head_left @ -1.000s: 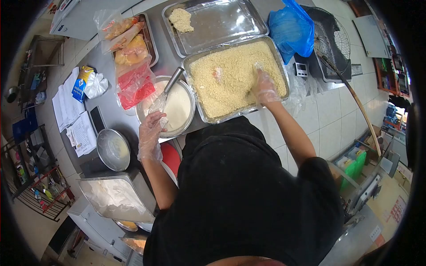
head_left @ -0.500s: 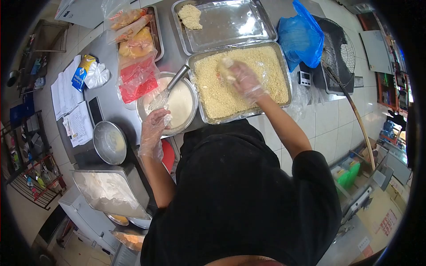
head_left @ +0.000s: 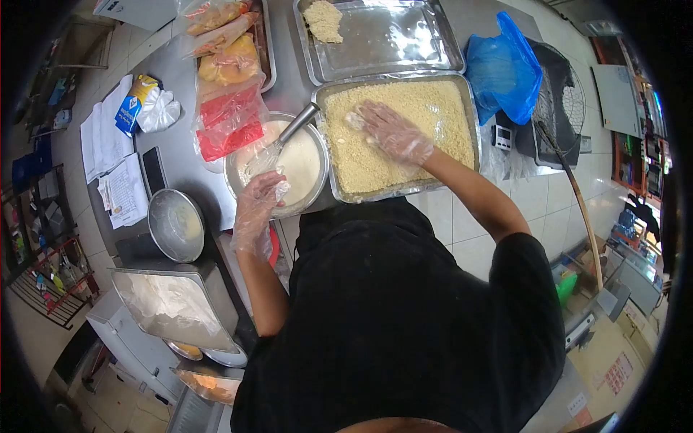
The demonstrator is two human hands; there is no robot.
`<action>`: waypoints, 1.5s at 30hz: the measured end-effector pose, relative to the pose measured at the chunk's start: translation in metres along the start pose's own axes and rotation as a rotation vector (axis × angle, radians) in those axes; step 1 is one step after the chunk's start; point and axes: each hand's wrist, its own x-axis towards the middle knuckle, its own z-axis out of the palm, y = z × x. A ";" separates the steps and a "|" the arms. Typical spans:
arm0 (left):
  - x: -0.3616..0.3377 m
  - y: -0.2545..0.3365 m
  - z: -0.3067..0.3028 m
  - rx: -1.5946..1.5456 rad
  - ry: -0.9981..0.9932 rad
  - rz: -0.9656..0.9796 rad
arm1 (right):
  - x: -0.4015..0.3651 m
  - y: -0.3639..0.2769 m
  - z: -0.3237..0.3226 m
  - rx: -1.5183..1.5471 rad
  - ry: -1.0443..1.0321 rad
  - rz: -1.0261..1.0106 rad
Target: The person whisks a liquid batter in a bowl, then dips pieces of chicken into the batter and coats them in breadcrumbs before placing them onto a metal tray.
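Note:
My right hand [head_left: 393, 133], in a clear plastic glove, presses flat on the pale yellow crumbs [head_left: 433, 108] in a metal tray [head_left: 469, 97]. White clumps cling around its fingertips; whether a piece lies under the palm is hidden. My left hand [head_left: 258, 198], also gloved, hovers over the near-left rim of a steel bowl [head_left: 323, 169] with its fingers loosely extended and smeared with white batter. Inside the bowl is creamy batter [head_left: 299, 162], and a whisk [head_left: 289, 130] leans there, its handle over the rim toward the crumb tray.
Behind the crumbs, a second metal tray [head_left: 390, 32] holds one crumb-coated piece [head_left: 323, 20]. Bagged food [head_left: 231, 65] lies back left, a blue plastic bag [head_left: 502, 68] right. A smaller bowl [head_left: 177, 225] and a flour-filled container [head_left: 170, 299] sit left, near a phone [head_left: 154, 169] and papers [head_left: 124, 191].
My right hand has gone from a blurred, raised pose with a pale piece at its fingers to lying flat on the crumbs. My left hand has shifted slightly; the view has moved a little.

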 end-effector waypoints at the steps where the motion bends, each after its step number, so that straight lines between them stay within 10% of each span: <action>1: 0.000 0.001 0.000 -0.003 0.007 -0.002 | 0.002 0.002 -0.003 0.002 -0.002 -0.007; 7: -0.009 0.008 0.004 -0.014 0.051 -0.059 | -0.036 0.013 -0.010 0.178 0.111 0.192; 11: -0.011 0.020 0.006 -0.035 0.072 -0.054 | -0.053 0.036 -0.013 0.512 -0.187 0.756; 13: -0.012 0.029 0.009 -0.005 0.057 -0.053 | -0.053 0.049 -0.007 1.348 -0.151 0.759; 26: -0.009 0.042 0.002 -0.025 -0.007 -0.030 | -0.042 0.036 -0.073 1.314 -0.297 0.876; 28: -0.010 0.041 -0.001 -0.030 -0.018 -0.037 | -0.043 0.026 -0.099 0.949 -0.308 0.959; 35: -0.008 0.047 -0.002 -0.011 -0.038 -0.048 | -0.082 0.000 -0.065 1.281 -0.095 1.087; 37: -0.006 0.048 -0.003 -0.008 -0.040 -0.051 | -0.087 -0.013 -0.049 0.202 -0.349 0.859; 38: -0.005 0.046 -0.005 0.001 -0.044 -0.054 | -0.090 -0.014 -0.033 0.204 -0.349 0.862; 45: -0.004 0.047 -0.004 0.037 -0.039 -0.046 | -0.078 -0.003 -0.009 0.589 0.099 1.171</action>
